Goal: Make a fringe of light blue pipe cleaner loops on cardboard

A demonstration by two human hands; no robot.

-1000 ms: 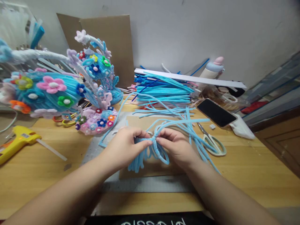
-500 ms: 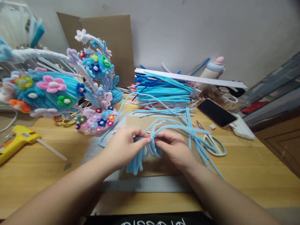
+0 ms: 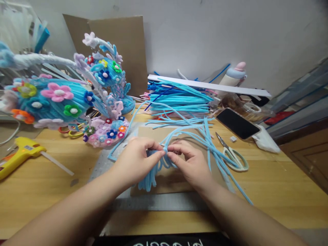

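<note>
Two pinches, mid-frame: left hand (image 3: 138, 153) and right hand (image 3: 193, 162), nearly closed, grip a looped light-blue bundle (image 3: 148, 180) whose dangling loop (image 3: 167, 166) has drawn in, apparently firming it.

Fuzzy, matt pipe cleaners (image 3: 148, 181)

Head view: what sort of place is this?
Probably a craft worktable: a glue gun, scissors and a pile of blue pipe cleaners share the wooden surface.
</note>
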